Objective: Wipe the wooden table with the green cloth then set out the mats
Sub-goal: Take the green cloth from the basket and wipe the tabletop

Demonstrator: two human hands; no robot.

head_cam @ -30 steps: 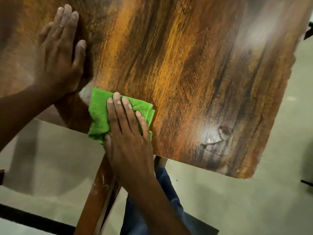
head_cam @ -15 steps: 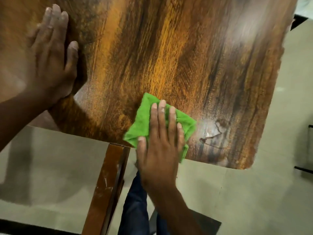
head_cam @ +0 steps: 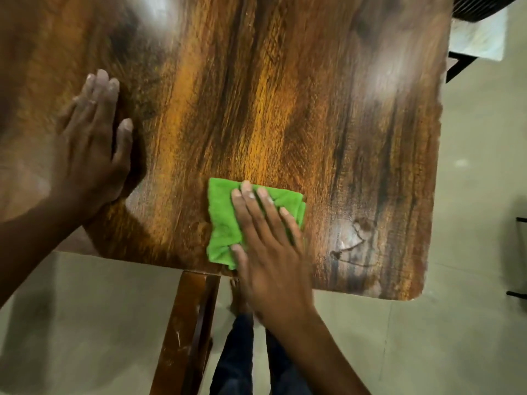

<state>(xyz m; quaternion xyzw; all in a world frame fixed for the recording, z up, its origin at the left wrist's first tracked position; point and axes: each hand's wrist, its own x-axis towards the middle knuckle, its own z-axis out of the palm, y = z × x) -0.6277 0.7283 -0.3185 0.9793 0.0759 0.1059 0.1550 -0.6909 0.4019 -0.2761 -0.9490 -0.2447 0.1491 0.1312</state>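
Note:
The wooden table [head_cam: 285, 109] fills most of the head view, glossy with dark and orange grain. A folded green cloth [head_cam: 224, 220] lies on it close to the near edge. My right hand [head_cam: 268, 249] presses flat on the cloth with straight fingers and covers its right part. My left hand [head_cam: 91, 149] rests flat on the table's left side, fingers together and straight. No mats are in view.
A brown wooden chair back [head_cam: 185, 332] stands under the near edge, beside my legs in dark trousers [head_cam: 236, 357]. The table's right edge and rounded near-right corner [head_cam: 413, 295] border grey floor. Dark furniture and a pale surface [head_cam: 479, 35] show at the top right.
My right hand slid the cloth right along the near edge, then back left a little and slightly further in. My left hand stayed flat on the table.

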